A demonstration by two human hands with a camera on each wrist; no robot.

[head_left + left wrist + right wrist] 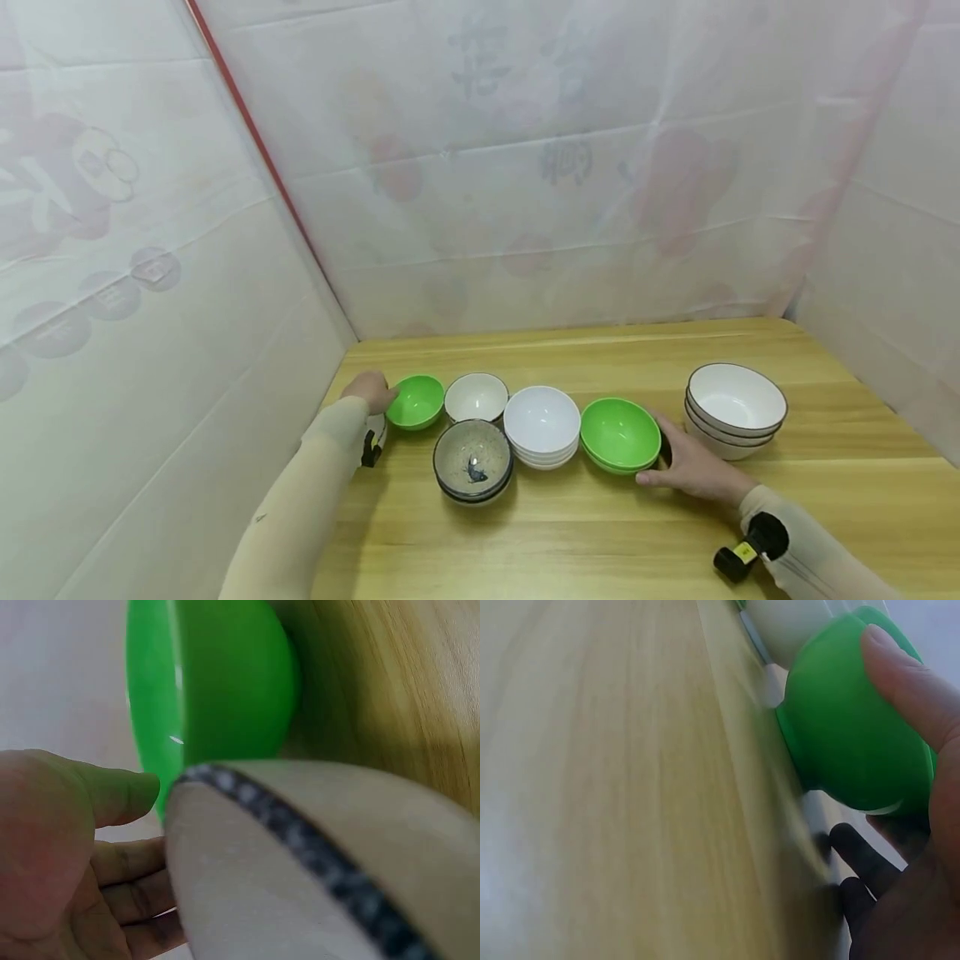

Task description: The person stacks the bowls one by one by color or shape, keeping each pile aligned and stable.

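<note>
Small green bowl (416, 402) at lower left of centre in the head view, empty, upright on the wooden table (600, 533). Left hand (369, 390) against its left rim; in the left wrist view thumb (112, 793) pressed to the green rim, fingers loosely bent below, a speckle-rimmed beige bowl (315, 877) blurred in front. Whether truly gripping or merely touching: cannot tell.

Over to the right of centre: larger green bowls (619, 435), a stack of two by the look of it, empty. Right hand (693, 471) flat against the stack's right side, fingers fairly straight, thumb low along the base; right wrist view shows a fingertip (900, 667) laid on the green outer wall, other fingers in shadow beneath. Touching, not clasped round.

Between the two green ones: a cream bowl (476, 397), a stack of white bowls (542, 427), and in front a grey speckled bowl (473, 459) with a dark mark inside. Far right, a stack of white dark-rimmed bowls (735, 408), well apart from the hand.

Both forearms in pale sleeves, reaching up from the bottom edge, left stretched long, right angled in from lower right.
</note>
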